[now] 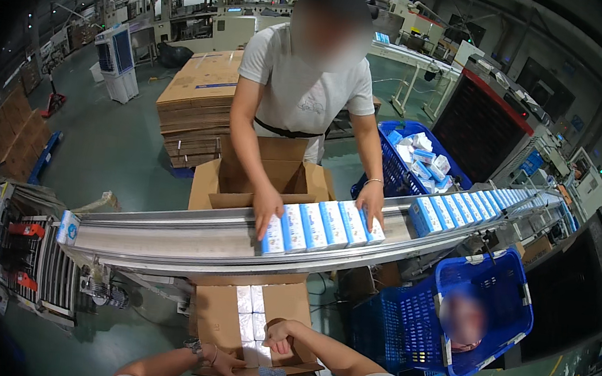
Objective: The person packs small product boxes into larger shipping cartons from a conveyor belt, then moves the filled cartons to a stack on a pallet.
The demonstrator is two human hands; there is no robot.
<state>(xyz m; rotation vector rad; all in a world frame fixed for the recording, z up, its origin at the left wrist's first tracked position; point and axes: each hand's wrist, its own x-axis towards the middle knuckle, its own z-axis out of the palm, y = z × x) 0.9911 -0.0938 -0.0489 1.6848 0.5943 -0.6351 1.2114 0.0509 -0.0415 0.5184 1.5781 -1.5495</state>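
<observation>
A cardboard box (219,311) stands below the conveyor, directly before me, with white wrapped packs (247,323) showing between its folded-in flaps. My left hand (225,363) lies with spread fingers on the box's near left edge. Over the right flap is my right hand (281,337), its fingers curled; whether they grip the flap's edge is unclear. Across the conveyor belt (175,235), a co-worker's two hands press the ends of a row of blue-and-white packs (310,227). An open cardboard box (266,176) stands between the co-worker and the belt.
More packs (455,210) line the belt at right, and a single pack (68,228) stands at its left end. Blue plastic baskets (424,327) stand at my right; another basket (392,159) beyond the belt holds loose packs. Flattened cartons (197,100) are stacked behind. A roller conveyor (58,272) is at left.
</observation>
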